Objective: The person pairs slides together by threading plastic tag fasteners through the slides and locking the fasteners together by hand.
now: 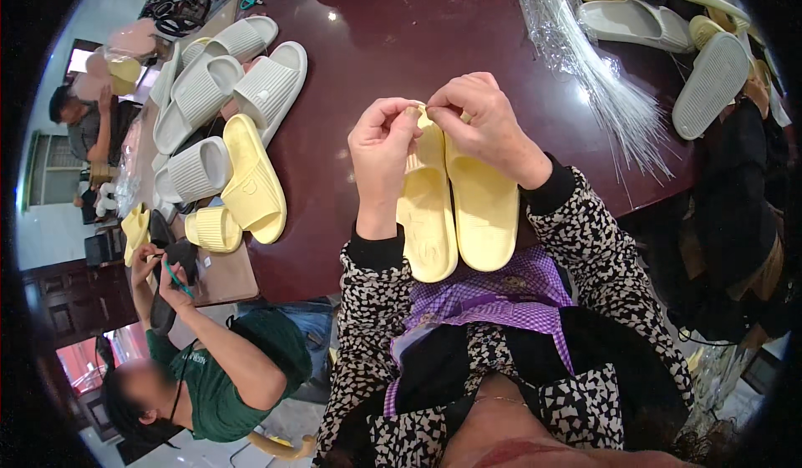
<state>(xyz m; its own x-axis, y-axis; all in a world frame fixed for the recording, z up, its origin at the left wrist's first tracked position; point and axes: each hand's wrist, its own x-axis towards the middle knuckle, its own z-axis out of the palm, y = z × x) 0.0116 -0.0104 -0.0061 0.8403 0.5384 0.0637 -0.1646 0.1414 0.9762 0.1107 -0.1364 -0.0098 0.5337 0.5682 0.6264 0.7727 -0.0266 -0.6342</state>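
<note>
A pair of yellow slide slippers (484,217) lies side by side at the table's near edge, soles flat and heels toward me. Over their far ends, my left hand (384,138) and my right hand (484,125) meet with thumbs and forefingers pinched together. Whatever the fingertips hold is too small to make out. My hands hide much of the slippers' far parts.
To the right lies a bundle of thin clear plastic strands (601,75). Grey slippers (196,100) and a yellow slipper (255,188) are heaped at left. A co-worker in green (238,376) holds teal-handled scissors (177,279). More slippers (710,83) lie far right.
</note>
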